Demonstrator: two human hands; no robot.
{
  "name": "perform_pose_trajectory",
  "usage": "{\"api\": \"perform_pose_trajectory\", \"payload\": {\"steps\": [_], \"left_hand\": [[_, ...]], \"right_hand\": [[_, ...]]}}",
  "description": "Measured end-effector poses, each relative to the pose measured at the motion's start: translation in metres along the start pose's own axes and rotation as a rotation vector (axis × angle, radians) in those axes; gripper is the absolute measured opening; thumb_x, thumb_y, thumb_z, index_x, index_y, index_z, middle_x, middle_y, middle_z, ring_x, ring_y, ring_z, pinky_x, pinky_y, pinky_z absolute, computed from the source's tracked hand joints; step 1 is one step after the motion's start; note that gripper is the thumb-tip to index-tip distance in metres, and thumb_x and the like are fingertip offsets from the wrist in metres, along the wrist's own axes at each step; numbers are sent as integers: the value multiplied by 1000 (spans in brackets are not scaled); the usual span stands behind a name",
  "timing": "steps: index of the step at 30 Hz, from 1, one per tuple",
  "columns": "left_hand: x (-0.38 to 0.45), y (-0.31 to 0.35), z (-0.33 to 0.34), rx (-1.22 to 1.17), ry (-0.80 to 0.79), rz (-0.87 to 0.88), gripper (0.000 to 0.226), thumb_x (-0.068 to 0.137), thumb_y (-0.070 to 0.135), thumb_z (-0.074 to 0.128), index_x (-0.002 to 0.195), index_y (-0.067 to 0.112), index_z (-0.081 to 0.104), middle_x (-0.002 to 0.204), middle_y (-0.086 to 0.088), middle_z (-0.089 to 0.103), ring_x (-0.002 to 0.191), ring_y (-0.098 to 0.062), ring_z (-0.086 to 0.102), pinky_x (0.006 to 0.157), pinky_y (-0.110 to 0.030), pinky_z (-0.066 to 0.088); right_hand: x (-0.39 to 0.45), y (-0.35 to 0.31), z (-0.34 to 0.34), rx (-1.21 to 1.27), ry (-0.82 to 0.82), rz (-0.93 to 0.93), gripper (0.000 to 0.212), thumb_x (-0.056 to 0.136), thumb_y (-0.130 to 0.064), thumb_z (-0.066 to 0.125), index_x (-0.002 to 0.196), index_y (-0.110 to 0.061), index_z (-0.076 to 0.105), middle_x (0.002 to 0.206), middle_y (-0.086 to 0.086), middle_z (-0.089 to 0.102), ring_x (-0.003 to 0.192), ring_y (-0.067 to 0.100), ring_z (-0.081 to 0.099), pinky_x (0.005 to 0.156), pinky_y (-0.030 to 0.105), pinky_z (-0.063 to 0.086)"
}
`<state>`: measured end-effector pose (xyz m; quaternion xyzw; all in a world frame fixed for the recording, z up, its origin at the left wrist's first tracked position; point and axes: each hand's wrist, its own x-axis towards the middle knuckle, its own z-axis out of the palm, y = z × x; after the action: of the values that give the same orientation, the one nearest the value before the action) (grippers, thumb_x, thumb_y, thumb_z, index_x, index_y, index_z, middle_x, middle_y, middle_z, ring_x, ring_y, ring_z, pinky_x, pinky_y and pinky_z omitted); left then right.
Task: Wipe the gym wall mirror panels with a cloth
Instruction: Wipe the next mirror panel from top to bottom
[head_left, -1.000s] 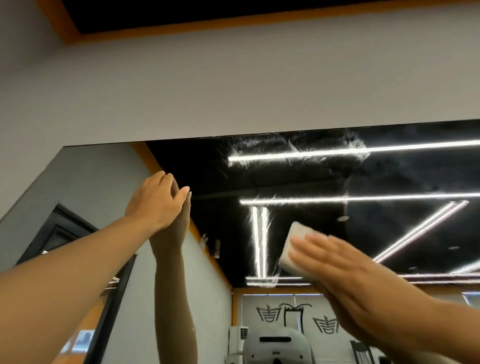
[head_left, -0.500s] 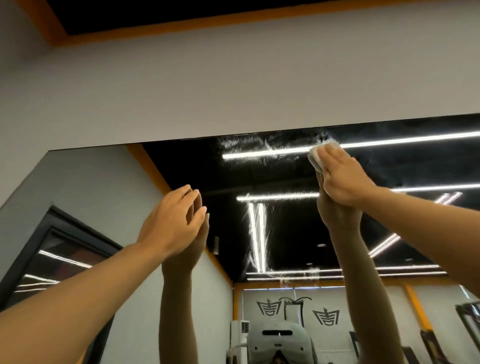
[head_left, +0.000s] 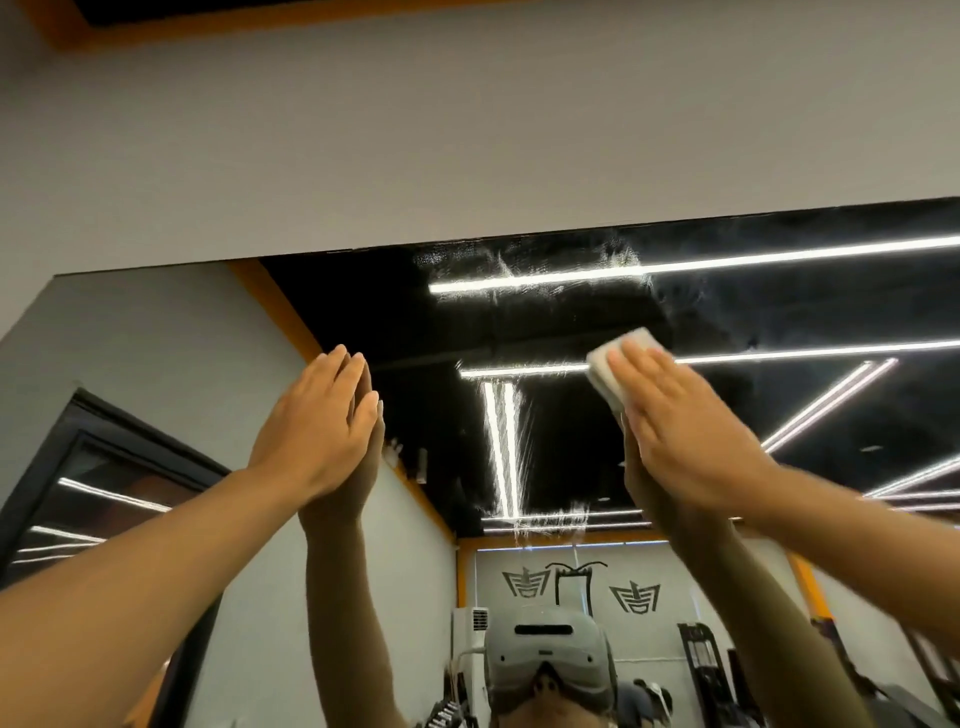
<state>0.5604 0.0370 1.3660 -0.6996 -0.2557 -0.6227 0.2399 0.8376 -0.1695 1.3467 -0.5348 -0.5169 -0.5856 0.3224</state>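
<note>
Your right hand (head_left: 691, 441) presses the cloth (head_left: 618, 371) flat on the mirror (head_left: 571, 322) with straight fingers, the cloth under the fingertips. It looks soft and light; spread the palm on its middle. Your left hand (head_left: 317, 431) rests flat against the glass, holding nothing.

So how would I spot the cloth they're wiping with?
Find the big wall mirror under the grey wall. On its right side, the right hand presses flat on a small white folded cloth. It's the only pale pad there; the left hand is bare.
</note>
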Motion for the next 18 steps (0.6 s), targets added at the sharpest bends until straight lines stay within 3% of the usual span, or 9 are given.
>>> {"api": "perform_pose_trajectory", "payload": {"steps": [3, 5, 7, 9, 11, 14, 16, 18], "left_hand": [[-2, 4, 0, 32, 8, -20, 56, 105, 39, 30, 156, 17, 22, 165, -4, 17, 152, -23, 13, 120, -36, 16], [-3, 8, -2, 29, 24, -37, 55, 105, 37, 32, 155, 16, 26, 163, -6, 22, 150, -25, 19, 119, -38, 21], [-4, 12, -4, 4, 27, -53, 54, 106, 36, 33, 155, 14, 28, 163, -7, 23, 150, -27, 21, 119, -41, 23], [-5, 13, -6, -30, 20, -59, 53, 106, 34, 35, 154, 13, 29, 163, -8, 23, 150, -28, 19, 119, -43, 22], [-6, 14, -8, -51, -3, -57, 54, 106, 34, 36, 155, 14, 28, 164, -7, 21, 151, -28, 17, 120, -45, 21], [-8, 12, -13, -58, -56, -43, 56, 105, 35, 37, 156, 15, 23, 165, -4, 14, 152, -27, 12, 120, -46, 19], [-8, 12, -17, -52, -93, -36, 58, 105, 37, 37, 157, 16, 20, 166, -3, 11, 152, -27, 9, 120, -46, 18], [-9, 11, -20, -43, -129, -29, 61, 105, 38, 38, 158, 16, 18, 166, -3, 8, 153, -26, 6, 121, -46, 16]], "right_hand": [[53, 15, -10, -33, 8, 86, 70, 88, -35, 19, 154, -12, 26, 161, 8, 23, 149, 29, 17, 120, 43, 17], [56, 10, -13, -39, 43, 83, 65, 86, -29, 24, 146, -9, 36, 153, 13, 34, 140, 34, 30, 111, 44, 24], [25, -2, -8, 16, 42, 3, 61, 91, -27, 26, 149, -12, 37, 155, 9, 34, 144, 27, 26, 116, 34, 16], [-30, -17, 0, 64, 3, -108, 55, 98, -27, 26, 153, -23, 29, 160, -4, 25, 149, 8, 11, 120, 20, 0], [-92, -27, 6, 34, -65, -237, 54, 100, -25, 30, 154, -26, 30, 161, -7, 22, 151, 7, 8, 121, 22, 0], [-147, -26, 6, -118, -182, -435, 58, 99, -25, 34, 156, -27, 25, 163, -4, 22, 151, 14, 15, 119, 32, 13], [-148, -19, -2, -144, -253, -510, 56, 101, -28, 31, 157, -30, 23, 163, -6, 21, 151, 13, 14, 119, 31, 14], [-128, -10, -9, -123, -274, -502, 52, 104, -32, 27, 156, -30, 26, 163, -6, 22, 151, 9, 11, 121, 27, 5]]}}
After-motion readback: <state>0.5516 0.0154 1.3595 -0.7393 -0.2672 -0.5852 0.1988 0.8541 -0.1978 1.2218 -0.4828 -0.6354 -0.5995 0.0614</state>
